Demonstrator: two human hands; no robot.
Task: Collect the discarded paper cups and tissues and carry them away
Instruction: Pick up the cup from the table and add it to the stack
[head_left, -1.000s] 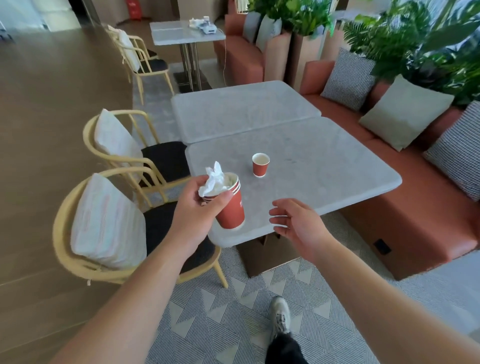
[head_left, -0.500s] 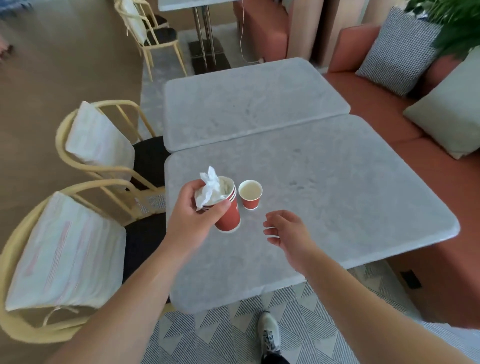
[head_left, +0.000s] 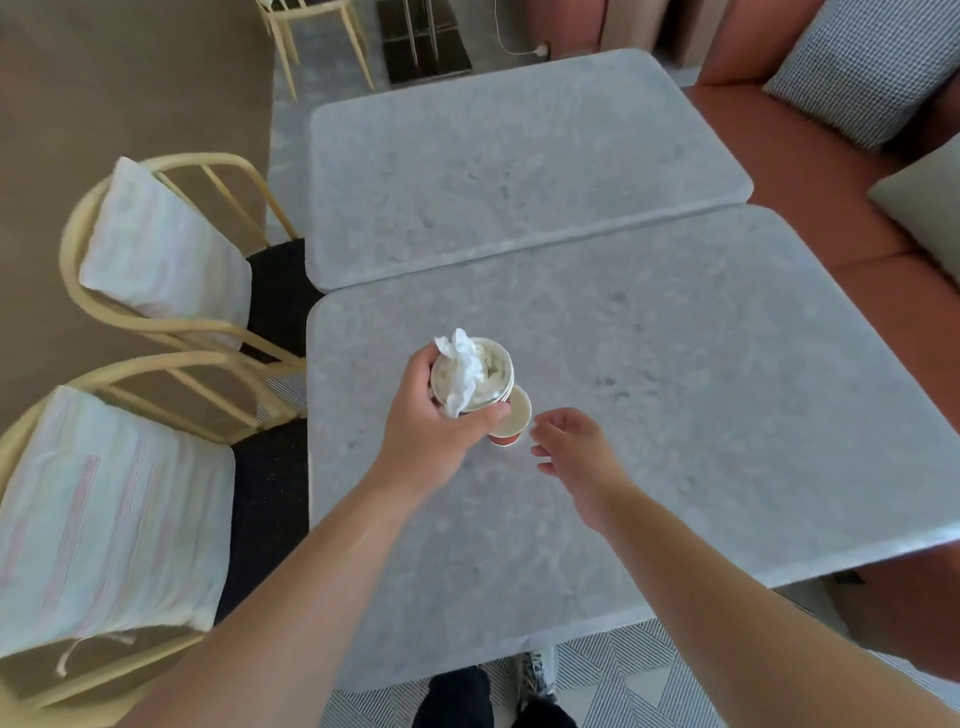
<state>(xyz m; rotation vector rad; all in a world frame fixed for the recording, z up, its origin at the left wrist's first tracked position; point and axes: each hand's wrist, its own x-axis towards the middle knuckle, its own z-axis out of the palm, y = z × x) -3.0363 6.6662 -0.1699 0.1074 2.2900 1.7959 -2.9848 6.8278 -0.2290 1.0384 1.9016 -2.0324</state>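
Note:
My left hand (head_left: 434, 431) grips a stack of red paper cups (head_left: 493, 371) with crumpled white tissue (head_left: 464, 371) stuffed in the top one. I hold it above the near grey table (head_left: 675, 415). A small red paper cup (head_left: 516, 420) stands on the table right under the stack, partly hidden by it. My right hand (head_left: 569, 447) hovers just to the right of that small cup, fingers loosely curled and holding nothing.
A second grey table (head_left: 519, 156) butts against the far edge of the near one. Two yellow chairs with pale cushions (head_left: 156, 249) (head_left: 104, 519) stand to the left. An orange sofa (head_left: 831, 171) with cushions runs along the right.
I have stepped up to the table and now look straight down. The held stack moved over the small cup, and my right hand came closer to it.

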